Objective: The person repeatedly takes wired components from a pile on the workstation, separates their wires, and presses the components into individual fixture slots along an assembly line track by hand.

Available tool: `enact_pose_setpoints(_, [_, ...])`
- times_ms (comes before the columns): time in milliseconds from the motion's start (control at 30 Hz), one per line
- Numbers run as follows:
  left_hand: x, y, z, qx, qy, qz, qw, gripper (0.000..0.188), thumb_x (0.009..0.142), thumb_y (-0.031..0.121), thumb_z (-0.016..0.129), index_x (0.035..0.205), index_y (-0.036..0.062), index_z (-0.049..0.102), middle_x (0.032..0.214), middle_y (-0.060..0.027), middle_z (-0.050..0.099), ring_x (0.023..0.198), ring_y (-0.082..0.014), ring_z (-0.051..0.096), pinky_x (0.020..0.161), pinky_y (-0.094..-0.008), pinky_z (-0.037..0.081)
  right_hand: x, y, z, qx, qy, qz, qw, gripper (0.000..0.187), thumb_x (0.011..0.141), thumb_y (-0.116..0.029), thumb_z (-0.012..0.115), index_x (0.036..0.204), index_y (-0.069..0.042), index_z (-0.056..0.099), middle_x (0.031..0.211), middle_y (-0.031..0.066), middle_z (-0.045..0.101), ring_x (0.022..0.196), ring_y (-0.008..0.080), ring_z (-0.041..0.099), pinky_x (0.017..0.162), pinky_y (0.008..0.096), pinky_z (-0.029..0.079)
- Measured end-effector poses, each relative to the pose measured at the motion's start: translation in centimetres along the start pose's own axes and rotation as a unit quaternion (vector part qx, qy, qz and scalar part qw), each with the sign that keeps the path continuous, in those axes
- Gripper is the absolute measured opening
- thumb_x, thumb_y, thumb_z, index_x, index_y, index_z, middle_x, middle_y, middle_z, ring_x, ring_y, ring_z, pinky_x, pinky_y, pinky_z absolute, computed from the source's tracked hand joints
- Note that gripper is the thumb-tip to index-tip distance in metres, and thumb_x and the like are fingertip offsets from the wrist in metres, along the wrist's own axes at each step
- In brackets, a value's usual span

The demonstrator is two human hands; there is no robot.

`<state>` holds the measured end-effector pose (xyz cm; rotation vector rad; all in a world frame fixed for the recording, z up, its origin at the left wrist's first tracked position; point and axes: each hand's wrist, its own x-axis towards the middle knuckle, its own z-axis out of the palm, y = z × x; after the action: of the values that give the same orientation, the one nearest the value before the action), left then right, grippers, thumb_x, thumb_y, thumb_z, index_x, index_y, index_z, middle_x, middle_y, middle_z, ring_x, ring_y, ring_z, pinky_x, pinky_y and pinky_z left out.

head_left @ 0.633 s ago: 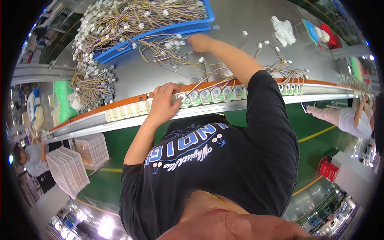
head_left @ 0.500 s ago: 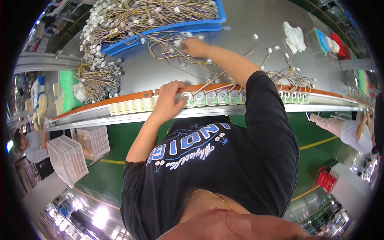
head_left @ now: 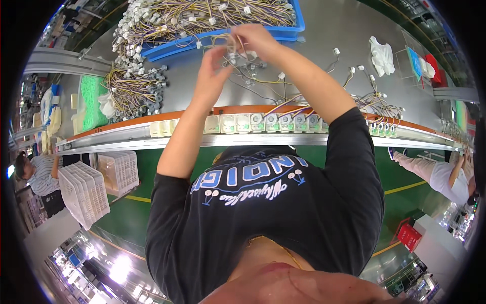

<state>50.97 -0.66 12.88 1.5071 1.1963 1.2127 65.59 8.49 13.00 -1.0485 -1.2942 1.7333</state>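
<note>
Over the metal bench, in front of the blue bin [head_left: 284, 35], both hands are raised to a wire harness [head_left: 244, 52] with white connectors. My right hand [head_left: 256, 41] pinches its wires, fingers bent down around them. Beside it, my left hand [head_left: 208, 76] has its thumb spread from its fingers; the fingertips come close to the wires and are slightly blurred. Toward me, a row of small white square housings [head_left: 243, 123] lines the bench's front rail. Wires run into several of them from loose harnesses lying on the bench.
Piled harnesses [head_left: 202, 20] fill the bin and spill left; another bundle [head_left: 132, 91] lies near a green mesh piece [head_left: 92, 104]. A crumpled white bag [head_left: 381, 55] sits at right. White crates [head_left: 83, 192] stand on the floor at left. Other people are at both sides.
My left hand has left the row of housings and reached up to the harness. The right hand has lifted wires from the bench and moved slightly farther away.
</note>
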Motion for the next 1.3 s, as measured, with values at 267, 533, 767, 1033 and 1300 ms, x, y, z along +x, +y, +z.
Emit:
enact_pose_setpoints(267, [1.1,0.9,2.4,-0.083,-0.035,-0.101,0.991,0.02,0.081,0.016,0.051,0.092,0.0016,0.057,0.084,-0.0084,0.059,0.083,-0.0192,0.055,0.075,-0.0308,0.041,-5.1,-5.7,5.5,0.245,0.012,-0.177,0.953,0.024,0.083,-0.012,0.046,0.089,0.008,0.058,0.062,0.0001,0.044,0.052,0.0075,0.037,0.043,0.021,0.028])
enact_pose_setpoints(533, [2.3,4.4,-8.1,0.08,0.033,0.057,0.995,0.014,0.08,0.018,0.052,0.081,0.0045,0.057,0.069,-0.0036,0.058,0.059,-0.0117,0.054,0.054,-0.0267,0.042,-5.0,-5.5,0.1,0.424,0.004,-0.225,0.877,0.027,0.084,-0.012,0.043,0.099,0.01,0.048,0.059,-0.0018,0.032,0.05,0.0095,0.03,0.049,0.0248,0.028])
enact_pose_setpoints(767, [-5.9,5.2,-9.0,-0.004,-0.336,0.027,0.942,0.009,0.08,0.014,0.056,0.077,0.0051,0.053,0.068,-0.0002,0.051,0.062,-0.0083,0.049,0.057,-0.0227,0.04,0.1,-3.1,-3.4,0.318,0.141,0.02,0.937,0.021,0.086,-0.013,0.041,0.087,0.006,0.048,0.051,-0.0046,0.026,0.042,0.0067,0.024,0.041,0.0215,0.022])
enact_pose_setpoints(1033, [-4.6,2.2,-11.8,0.167,-0.162,-0.07,0.97,0.015,0.082,0.013,0.053,0.092,0.005,0.046,0.068,-0.0028,0.047,0.06,-0.0108,0.042,0.054,-0.0252,0.035,-0.4,-3.2,-4.2,-0.49,0.252,-0.275,0.788,0.021,0.084,-0.019,0.044,0.082,-0.004,0.059,0.06,0.0033,0.055,0.05,0.0121,0.052,0.047,0.0255,0.041])
enact_pose_setpoints(1300, [-4.1,1.9,-9.3,0.186,-0.154,0.028,0.97,0.017,0.078,0.012,0.056,0.093,0.004,0.05,0.075,-0.009,0.049,0.064,-0.0191,0.047,0.058,-0.0287,0.039,-11.2,-1.5,-9.6,-0.345,0.407,-0.129,0.836,0.024,0.085,-0.019,0.045,0.077,0.001,0.057,0.062,0.0096,0.057,0.051,0.0163,0.056,0.048,0.0271,0.044])
